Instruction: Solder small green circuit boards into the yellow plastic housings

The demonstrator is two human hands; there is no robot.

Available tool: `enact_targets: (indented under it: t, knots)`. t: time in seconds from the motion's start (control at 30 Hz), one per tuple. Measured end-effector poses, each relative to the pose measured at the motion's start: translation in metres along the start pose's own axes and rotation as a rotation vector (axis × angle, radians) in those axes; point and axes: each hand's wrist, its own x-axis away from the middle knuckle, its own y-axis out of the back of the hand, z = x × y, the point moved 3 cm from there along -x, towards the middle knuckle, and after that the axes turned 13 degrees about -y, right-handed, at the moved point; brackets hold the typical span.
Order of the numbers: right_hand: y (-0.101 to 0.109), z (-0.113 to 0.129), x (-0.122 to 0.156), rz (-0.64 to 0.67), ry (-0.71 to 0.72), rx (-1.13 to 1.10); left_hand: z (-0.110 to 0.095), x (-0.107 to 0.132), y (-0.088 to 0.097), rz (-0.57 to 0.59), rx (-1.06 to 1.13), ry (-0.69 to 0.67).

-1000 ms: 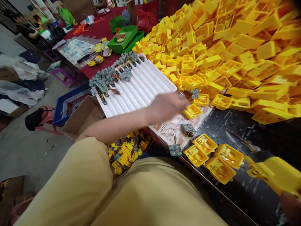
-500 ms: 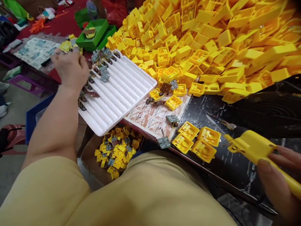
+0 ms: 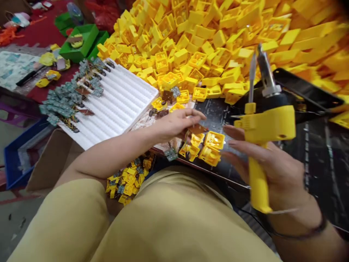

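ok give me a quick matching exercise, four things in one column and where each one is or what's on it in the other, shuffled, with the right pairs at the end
1. yellow plastic gun-shaped tool
2. white ridged foam tray
3. nearest flat brown board
4. upper green plastic tray

A. on the red surface
B. in the right hand
C. at the left hand
D. grey-green circuit boards heaped along one side

Pairs: 1-B, 2-D, 3-C, 4-A

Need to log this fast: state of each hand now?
Left hand: closed, holding a brown board.
Right hand: closed, holding the yellow tool.
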Motion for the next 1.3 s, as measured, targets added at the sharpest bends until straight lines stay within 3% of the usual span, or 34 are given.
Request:
enact_targets:
  t: [0.03,0.1,0.17,0.23,0.3,0.4,0.5,0.57,0.63,0.8,0.97,1.03,1.2,1.3]
  knots:
    - [-0.001,0.007,-0.004,0.03,0.092,-0.047,0.011,-0.001,-0.016,0.052,0.084,0.073]
    - [0.001,0.013,-0.008,-0.027,0.127,-0.076,0.026,-0.001,-0.035,0.169,0.195,0.169]
    - [0.005,0.014,-0.007,-0.108,0.071,-0.076,0.033,0.002,-0.036,0.252,0.245,0.208]
    - [0.008,0.012,-0.004,-0.166,0.008,-0.066,0.032,0.006,-0.026,0.285,0.248,0.161]
    - [0.01,0.01,0.0,-0.218,-0.036,-0.053,0.026,0.012,-0.016,0.285,0.152,0.011]
    - [0.01,0.007,0.004,-0.263,-0.119,-0.075,0.015,0.024,-0.012,0.257,-0.217,-0.307]
    - [0.004,0.01,0.005,-0.251,-0.185,-0.13,0.01,0.031,-0.021,0.097,-0.521,-0.601]
    - [-0.001,0.011,0.006,-0.239,-0.245,-0.187,0.012,0.029,-0.026,-0.034,-0.496,-0.667]
    - [-0.006,0.012,0.008,-0.24,-0.3,-0.256,0.017,0.025,-0.029,-0.098,-0.34,-0.626]
    - [-0.013,0.008,0.014,-0.252,-0.387,-0.399,0.019,0.022,-0.021,-0.061,-0.049,-0.458]
    - [-0.009,0.007,0.022,-0.218,-0.403,-0.409,0.0,0.032,-0.002,-0.048,-0.448,-0.533]
    - [-0.006,0.009,0.023,-0.213,-0.408,-0.41,0.0,0.033,0.0,-0.02,-0.452,-0.533]
    - [-0.004,0.016,0.021,-0.205,-0.475,-0.496,0.029,0.027,-0.007,-0.054,0.041,-0.345]
    - [-0.005,0.018,0.018,-0.253,-0.452,-0.526,0.044,0.029,-0.015,0.054,0.157,-0.232]
